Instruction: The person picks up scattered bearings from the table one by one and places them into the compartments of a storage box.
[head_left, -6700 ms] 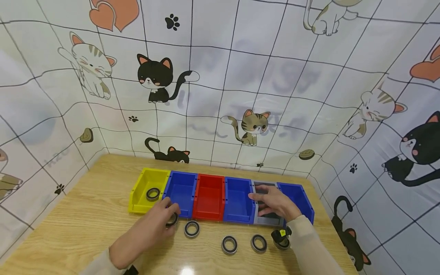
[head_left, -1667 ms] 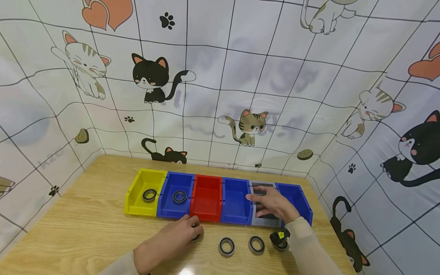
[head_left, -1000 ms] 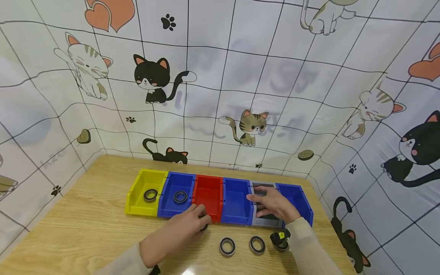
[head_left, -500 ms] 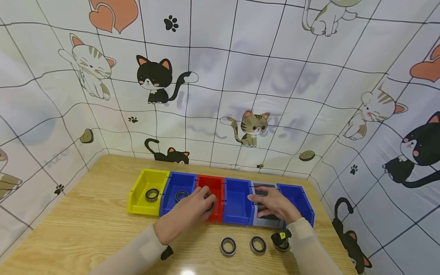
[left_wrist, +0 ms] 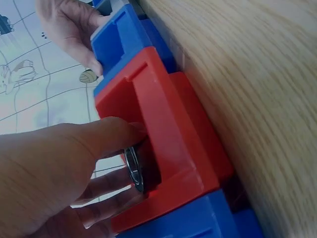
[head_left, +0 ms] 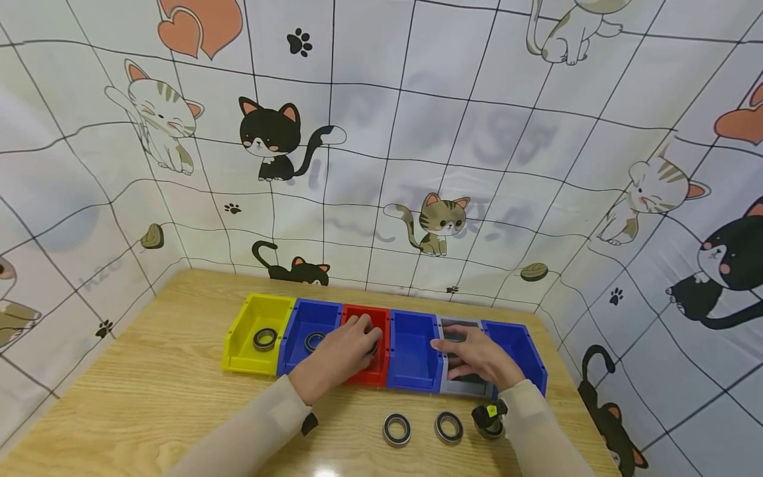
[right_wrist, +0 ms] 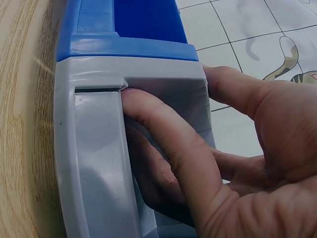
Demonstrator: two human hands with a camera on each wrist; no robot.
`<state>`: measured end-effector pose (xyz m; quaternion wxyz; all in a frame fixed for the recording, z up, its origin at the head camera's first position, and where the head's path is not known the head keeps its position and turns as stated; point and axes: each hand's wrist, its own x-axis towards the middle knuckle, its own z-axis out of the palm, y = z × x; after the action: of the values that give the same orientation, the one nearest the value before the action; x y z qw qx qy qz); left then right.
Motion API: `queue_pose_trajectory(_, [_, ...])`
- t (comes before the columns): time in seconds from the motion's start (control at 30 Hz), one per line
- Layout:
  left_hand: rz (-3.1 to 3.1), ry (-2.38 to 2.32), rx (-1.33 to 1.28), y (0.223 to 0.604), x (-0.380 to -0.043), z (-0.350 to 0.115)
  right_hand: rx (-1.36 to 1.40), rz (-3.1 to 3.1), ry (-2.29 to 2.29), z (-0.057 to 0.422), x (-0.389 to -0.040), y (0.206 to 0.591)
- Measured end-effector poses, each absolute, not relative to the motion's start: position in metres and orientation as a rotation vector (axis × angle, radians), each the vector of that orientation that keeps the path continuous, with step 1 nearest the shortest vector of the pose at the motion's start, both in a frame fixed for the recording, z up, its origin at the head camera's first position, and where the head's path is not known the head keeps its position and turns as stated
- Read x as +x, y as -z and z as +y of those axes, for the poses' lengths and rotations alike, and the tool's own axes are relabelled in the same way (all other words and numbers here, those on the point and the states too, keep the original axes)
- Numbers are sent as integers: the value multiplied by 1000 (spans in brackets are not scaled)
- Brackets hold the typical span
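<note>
My left hand reaches into the red bin. In the left wrist view its thumb and fingers pinch a ball bearing, a dark ring with a metal edge, tilted on its side within the bin. My right hand lies over the grey bin with loosely bent, spread fingers. In the right wrist view, one fingertip touches its inner wall and another meets the rim beside the blue bin. One bearing lies in the yellow bin; another, partly behind my left hand, is in the adjoining blue bin.
Two bearings, one left and one right, lie on the wooden table before the bins. A third bearing is partly hidden under my right wrist's camera. A cat-print curtain stands behind.
My left hand released one bearing in the blue bin, took another from the table and carried it right and forward into the red bin. The right hand stays in place.
</note>
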<state>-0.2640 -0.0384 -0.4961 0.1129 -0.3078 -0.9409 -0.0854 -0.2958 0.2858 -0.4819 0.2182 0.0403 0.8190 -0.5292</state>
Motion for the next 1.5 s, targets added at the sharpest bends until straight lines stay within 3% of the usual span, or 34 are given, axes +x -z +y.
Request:
queue_pose_trajectory(1.27, [-2756, 95, -864, 518, -279, -27, 100, 2262, 1489, 284, -295, 486])
queue_pose_trajectory(1.5, [-2821, 259, -844, 500, -270, -32, 92, 2267, 1483, 285, -294, 485])
